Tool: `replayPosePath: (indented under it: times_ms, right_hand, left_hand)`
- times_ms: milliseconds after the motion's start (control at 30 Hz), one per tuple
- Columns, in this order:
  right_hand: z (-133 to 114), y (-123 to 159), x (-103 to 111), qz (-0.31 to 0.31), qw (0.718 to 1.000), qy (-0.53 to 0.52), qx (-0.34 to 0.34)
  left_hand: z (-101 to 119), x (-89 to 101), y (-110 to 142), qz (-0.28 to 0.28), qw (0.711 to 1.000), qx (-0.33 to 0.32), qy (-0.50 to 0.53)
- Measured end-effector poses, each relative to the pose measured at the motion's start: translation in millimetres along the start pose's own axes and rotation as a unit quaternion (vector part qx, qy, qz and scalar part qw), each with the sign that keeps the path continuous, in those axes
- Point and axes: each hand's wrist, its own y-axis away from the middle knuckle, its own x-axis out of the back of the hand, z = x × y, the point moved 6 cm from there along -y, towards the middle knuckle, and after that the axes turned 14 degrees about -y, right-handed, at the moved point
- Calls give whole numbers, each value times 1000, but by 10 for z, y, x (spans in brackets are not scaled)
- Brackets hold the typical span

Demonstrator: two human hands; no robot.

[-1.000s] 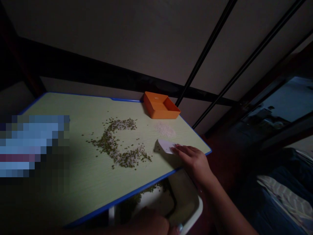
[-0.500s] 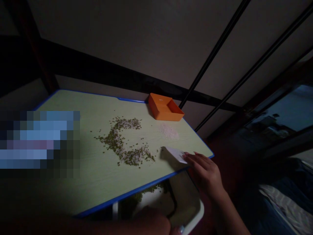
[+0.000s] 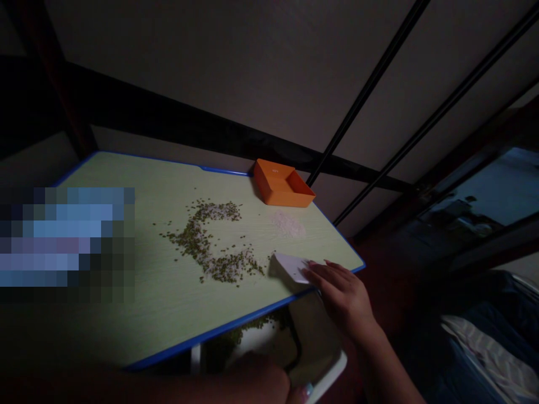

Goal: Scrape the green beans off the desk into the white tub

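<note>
My right hand (image 3: pixel 343 294) holds a white card (image 3: pixel 290 266) on edge against the pale green tabletop (image 3: pixel 138 320), near its front right corner. Just left of the card lies a curved scatter of green beans mixed with white rice (image 3: pixel 210 247). A small heap of white rice (image 3: pixel 288 224) sits beyond the card. My left hand (image 3: pixel 263 381) is below the table's blue front edge, closed on the rim of a white tray (image 3: pixel 324 359) that contains green beans.
An orange square dish (image 3: pixel 282 185) stands at the table's far right corner. A blurred-out patch covers the table's left part. Dark metal bars run behind the table against a pale wall. Bedding lies at the lower right.
The card and my right hand have shifted slightly left toward the bean scatter. My left hand stays on the tray under the edge.
</note>
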Motion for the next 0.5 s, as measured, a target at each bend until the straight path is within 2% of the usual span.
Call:
replayPosePath:
  times_ms: [300,500]
  right_hand:
    - [36,106,77,-7,1000,-23,4]
    - [68,197,150,-4,1000,-7,-2]
  left_hand:
    - [-29,35,22,13,999,-33,-24]
    - [-39,-5,23,10,996,-84,-31]
